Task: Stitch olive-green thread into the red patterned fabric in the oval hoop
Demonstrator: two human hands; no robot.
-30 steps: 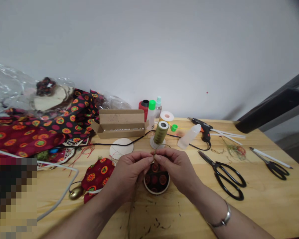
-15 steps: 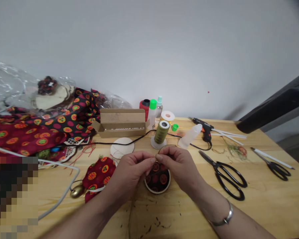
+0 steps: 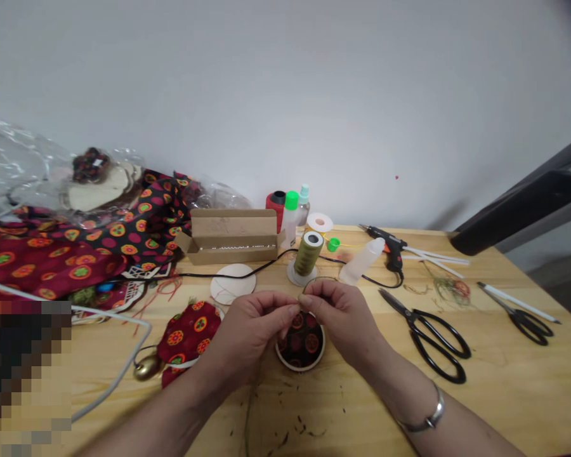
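Note:
My left hand [image 3: 252,327] and my right hand [image 3: 340,314] meet fingertip to fingertip above a round piece covered in dark red patterned fabric [image 3: 301,346] on the wooden table [image 3: 504,381]. Both pinch a thin olive thread [image 3: 314,280] that loops up between them. A strand hangs down from my left hand toward the table's front edge. The olive thread spool [image 3: 307,252] stands just behind my hands.
Large black scissors [image 3: 433,339] lie to the right, smaller scissors [image 3: 523,314] farther right. A glue gun [image 3: 390,244], plastic bottles [image 3: 361,260], a cardboard box [image 3: 231,236], a wooden disc [image 3: 232,284] and heaps of red patterned fabric [image 3: 52,254] fill the back and left.
My hands have sunk slightly toward the fabric-covered round piece and stayed pinched together on the thread. Nothing else on the table has moved.

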